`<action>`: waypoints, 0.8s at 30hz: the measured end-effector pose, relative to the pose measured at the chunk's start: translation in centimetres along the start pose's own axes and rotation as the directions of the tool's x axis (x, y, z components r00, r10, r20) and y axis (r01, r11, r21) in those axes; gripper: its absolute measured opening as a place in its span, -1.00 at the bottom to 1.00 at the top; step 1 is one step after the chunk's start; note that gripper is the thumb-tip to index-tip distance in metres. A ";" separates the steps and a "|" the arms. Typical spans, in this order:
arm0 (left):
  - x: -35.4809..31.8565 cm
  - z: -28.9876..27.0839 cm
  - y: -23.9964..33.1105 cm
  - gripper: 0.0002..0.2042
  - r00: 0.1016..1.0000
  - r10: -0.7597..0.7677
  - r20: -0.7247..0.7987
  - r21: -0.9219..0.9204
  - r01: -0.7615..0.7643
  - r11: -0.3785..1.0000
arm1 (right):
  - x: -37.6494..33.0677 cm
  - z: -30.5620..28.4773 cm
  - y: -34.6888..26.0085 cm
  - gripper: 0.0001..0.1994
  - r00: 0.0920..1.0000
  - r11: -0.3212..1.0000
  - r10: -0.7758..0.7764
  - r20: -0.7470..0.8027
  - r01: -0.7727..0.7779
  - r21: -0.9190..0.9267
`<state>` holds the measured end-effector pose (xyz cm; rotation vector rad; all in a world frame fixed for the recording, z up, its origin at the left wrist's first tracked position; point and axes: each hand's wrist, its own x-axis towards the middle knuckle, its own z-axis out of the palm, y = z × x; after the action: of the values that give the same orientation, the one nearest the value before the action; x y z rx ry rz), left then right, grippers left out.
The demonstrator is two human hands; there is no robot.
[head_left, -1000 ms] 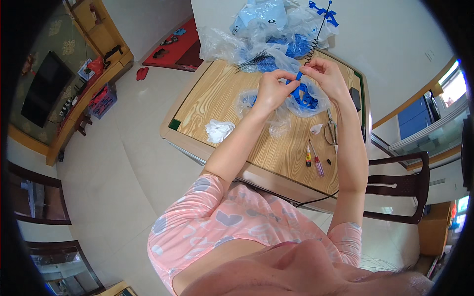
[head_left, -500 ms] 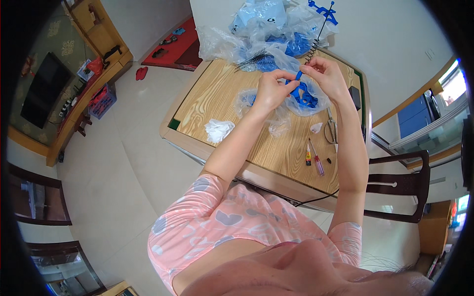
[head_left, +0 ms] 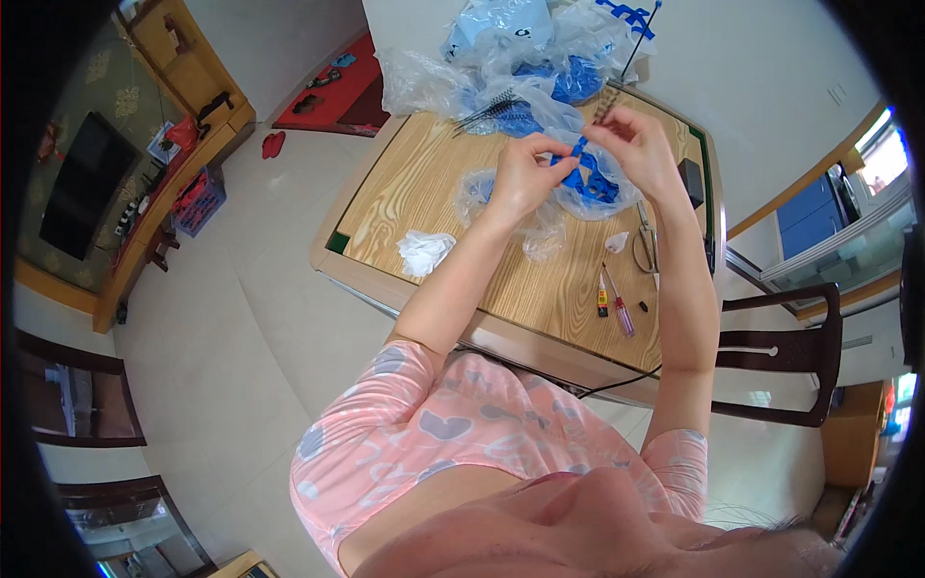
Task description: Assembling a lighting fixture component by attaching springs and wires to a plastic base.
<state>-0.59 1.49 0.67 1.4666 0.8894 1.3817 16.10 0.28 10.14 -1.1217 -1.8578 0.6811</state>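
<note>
Over the table's far half, my left hand (head_left: 523, 181) pinches a small blue plastic piece (head_left: 578, 147) between thumb and fingertips. Close beside it, the fingers of my right hand (head_left: 636, 144) are closed at the lower end of a black coiled spring (head_left: 607, 104), which meets the blue piece. A thin rod with a blue tip (head_left: 658, 5) rises from this spring. The coil looks smeared by motion, and the exact joint is hidden by my fingers. Just beneath my hands lies an opened clear bag of blue plastic parts (head_left: 599, 187).
Plastic bags (head_left: 501, 48) and a bundle of black springs (head_left: 489, 114) fill the table's far side. Nearer are crumpled white tissue (head_left: 425, 252), scissors (head_left: 645, 249), a screwdriver (head_left: 621, 310) and a small glue tube (head_left: 602, 297). A dark chair (head_left: 785, 352) stands at right.
The spring has gone from sharp to blurred, and its rod has shifted slightly. My right fingers have moved a little at the coil; the left hand keeps its pinch.
</note>
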 end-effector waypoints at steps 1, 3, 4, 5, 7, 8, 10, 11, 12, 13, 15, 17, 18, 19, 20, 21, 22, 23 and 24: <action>-0.2 -0.1 -1.1 -0.87 0.999 0.035 0.012 0.105 -0.036 0.994 | -0.1 -0.6 -0.2 -0.86 1.000 1.000 0.001 0.000 -0.001 0.001; -0.6 -0.3 -2.2 -0.88 0.997 0.064 0.034 0.209 -0.070 0.975 | -0.2 -2.6 -1.1 -0.85 0.967 0.981 -0.066 -0.245 0.109 0.163; -1.2 -0.3 -2.5 -0.88 0.993 0.110 0.030 0.125 -0.113 0.986 | -0.7 -2.8 -1.6 -0.85 0.965 0.983 -0.045 -0.257 0.088 0.158; -1.8 -0.3 -2.8 -0.89 0.988 0.155 0.022 0.039 -0.156 0.987 | -1.3 -2.3 -2.0 -0.85 0.965 0.984 -0.038 -0.261 0.082 0.160; -3.1 -0.2 -1.9 -0.88 0.990 0.140 0.026 0.024 -0.141 0.990 | -2.8 -0.5 -3.3 -0.87 0.968 0.997 0.046 -0.247 -0.030 0.070; -3.6 0.0 -1.6 -0.87 0.991 0.133 0.021 0.011 -0.133 0.991 | -3.7 0.5 -2.0 -0.91 0.957 0.986 0.019 -0.291 0.030 0.162; -4.5 -0.1 -1.9 -0.87 0.988 0.157 0.008 0.005 -0.157 0.988 | -5.1 2.0 -1.5 -0.91 0.949 0.963 0.051 -0.310 0.035 0.266; -4.8 0.0 -2.1 -0.87 0.983 0.184 0.005 -0.003 -0.184 0.983 | -5.7 2.4 -1.2 -0.92 0.938 0.930 0.086 -0.337 0.045 0.365; -5.1 -0.1 -2.3 -0.87 0.984 0.178 0.008 -0.004 -0.178 0.984 | -6.4 2.6 -0.5 -0.91 0.945 0.942 0.084 -0.317 0.029 0.335; -5.4 -0.3 -2.5 -0.87 0.983 0.180 0.015 -0.009 -0.180 0.984 | -6.9 3.0 0.0 -0.91 0.944 0.942 0.090 -0.317 0.024 0.336; -5.9 -0.5 -2.7 -0.87 0.983 0.182 0.023 -0.015 -0.181 0.983 | -7.5 3.4 0.8 -0.90 0.962 0.977 -0.069 -0.266 0.119 0.176; -6.2 -0.6 -2.8 -0.87 0.987 0.158 0.013 -0.019 -0.157 0.987 | -7.7 4.0 1.2 -0.89 0.959 0.984 -0.076 -0.274 0.116 0.133; -6.2 -0.6 -2.9 -0.87 0.987 0.159 0.015 -0.022 -0.159 0.987 | -7.7 4.2 1.4 -0.89 0.955 0.989 -0.086 -0.283 0.115 0.090; -6.2 -0.5 -3.0 -0.87 0.988 0.154 0.016 -0.033 -0.153 0.988 | -7.7 4.2 1.7 -0.89 0.955 0.989 -0.087 -0.285 0.116 0.086; -6.1 -0.4 -3.0 -0.87 0.989 0.149 0.018 -0.044 -0.148 0.988 | -7.7 4.3 1.9 -0.89 0.957 0.991 -0.092 -0.274 0.116 0.071; -6.1 -0.4 -3.0 -0.87 0.988 0.150 0.017 -0.044 -0.150 0.988 | -7.6 4.4 2.2 -0.89 0.960 0.992 -0.097 -0.261 0.115 0.058; -6.1 -0.4 -2.9 -0.87 0.989 0.145 0.016 -0.055 -0.144 0.988 | -7.6 4.5 2.5 -0.89 0.960 0.992 -0.099 -0.262 0.117 0.056; -6.1 -0.4 -2.9 -0.87 0.990 0.139 0.015 -0.065 -0.138 0.988 | -7.6 4.5 2.7 -0.89 0.962 0.993 -0.094 -0.256 0.110 0.049; -6.1 -0.4 -3.0 -0.87 0.990 0.141 0.014 -0.063 -0.140 0.988 | -7.5 4.6 2.8 -0.89 0.964 0.994 -0.089 -0.249 0.103 0.043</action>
<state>-1.49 -3.14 -4.20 1.5161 0.7365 1.4831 15.19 -5.24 2.79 -1.0239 -1.6591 0.5102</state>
